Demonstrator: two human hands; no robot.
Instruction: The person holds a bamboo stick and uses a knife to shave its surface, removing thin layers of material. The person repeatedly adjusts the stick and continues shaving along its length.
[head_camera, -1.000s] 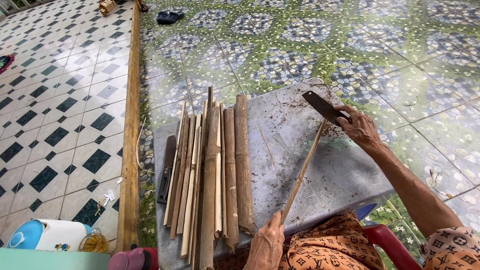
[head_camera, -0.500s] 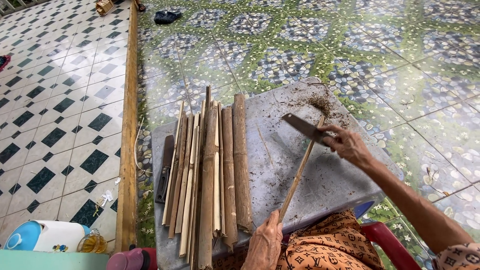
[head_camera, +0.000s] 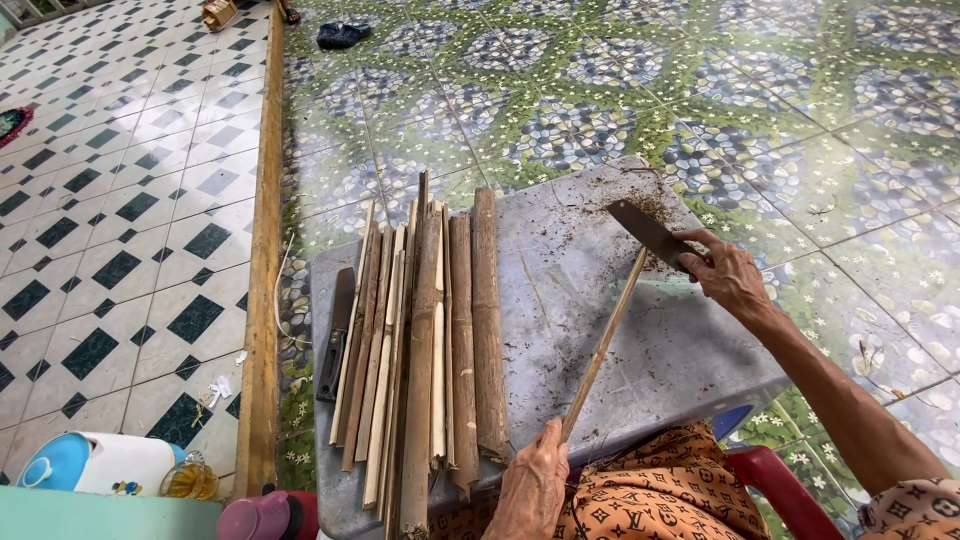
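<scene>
My right hand (head_camera: 728, 275) grips the handle of a broad dark knife (head_camera: 645, 232), whose blade lies against the far end of a thin bamboo strip (head_camera: 601, 348). My left hand (head_camera: 530, 488) holds the near end of that strip at the front edge of a grey table (head_camera: 560, 290). The strip slants up to the right across the tabletop. A bundle of split bamboo slats (head_camera: 430, 340) lies lengthwise on the table's left half, beside my left hand.
A second dark knife (head_camera: 335, 335) lies at the table's left edge. A wooden beam (head_camera: 262, 250) divides the checkered tiles from the green patterned floor. A white and blue container (head_camera: 90, 465), a pink cup (head_camera: 258, 517) and a red chair arm (head_camera: 775, 480) sit near me.
My right hand moved the knife down along the strip and then back up to its far end. The left hand kept its hold on the near end.
</scene>
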